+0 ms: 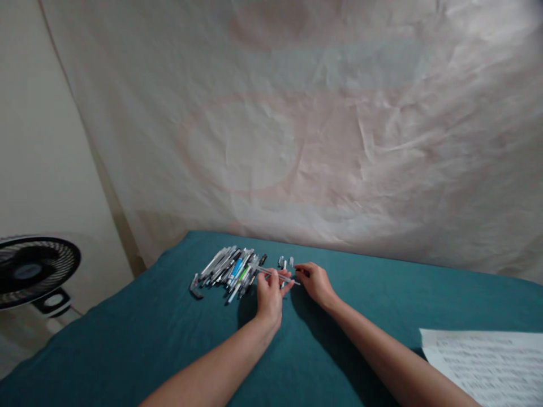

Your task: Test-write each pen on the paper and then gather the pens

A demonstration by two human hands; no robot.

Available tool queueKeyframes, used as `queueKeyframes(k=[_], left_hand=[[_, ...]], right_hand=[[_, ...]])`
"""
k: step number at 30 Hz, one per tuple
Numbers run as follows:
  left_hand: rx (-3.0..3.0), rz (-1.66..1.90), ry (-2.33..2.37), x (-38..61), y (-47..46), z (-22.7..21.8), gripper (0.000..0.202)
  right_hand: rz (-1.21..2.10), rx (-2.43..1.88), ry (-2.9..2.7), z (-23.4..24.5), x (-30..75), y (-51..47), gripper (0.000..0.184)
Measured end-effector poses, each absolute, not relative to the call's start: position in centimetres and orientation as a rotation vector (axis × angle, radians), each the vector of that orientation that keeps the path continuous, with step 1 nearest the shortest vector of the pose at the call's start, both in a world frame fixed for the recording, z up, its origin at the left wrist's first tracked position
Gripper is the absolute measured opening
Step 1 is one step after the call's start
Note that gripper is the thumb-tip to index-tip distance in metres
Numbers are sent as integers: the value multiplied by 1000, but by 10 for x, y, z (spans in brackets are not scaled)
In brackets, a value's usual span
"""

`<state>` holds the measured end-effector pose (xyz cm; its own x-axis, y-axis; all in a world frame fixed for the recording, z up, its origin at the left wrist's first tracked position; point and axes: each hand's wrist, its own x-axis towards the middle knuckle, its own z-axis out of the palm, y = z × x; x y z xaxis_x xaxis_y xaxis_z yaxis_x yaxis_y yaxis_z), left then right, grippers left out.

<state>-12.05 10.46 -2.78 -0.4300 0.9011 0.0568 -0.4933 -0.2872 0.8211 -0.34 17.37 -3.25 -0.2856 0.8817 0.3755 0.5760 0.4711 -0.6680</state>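
My left hand (270, 299) is closed around a thin, clear-and-white pen (280, 276), which lies nearly level across its fingers and points toward my right hand. Just right of its tip, my right hand (314, 284) has its fingers pinched together; whatever is between them is too small to make out. A pile of pens (220, 268), mostly clear and black with a blue and a green one among them, lies left of my left hand. Beyond the fingers, small clear pieces (291, 262) that look like pen caps rest on the teal cloth.
The teal cloth (161, 328) covers a bed-like surface. At the lower right lies a sheet of paper (487, 362) with lines of writing. A black fan (38, 271) stands off the left edge. Behind hangs a pale, wrinkled sheet (271, 141).
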Motion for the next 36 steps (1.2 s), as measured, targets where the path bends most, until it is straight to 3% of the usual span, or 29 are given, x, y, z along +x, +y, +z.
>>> queueKeyframes(k=[8,21,36], left_hand=[[655,1863,961,-122,107,-31,19],[644,1845,977,-122,109,-33,19],[651,1825,982,-120,107,-31,21]], right_hand=[[338,-1257,-2030,-40,-28,198,28],[164,-1336,-2118,-47,-27,200,7],[167,-1375,-2138,-38,-23,190,17]])
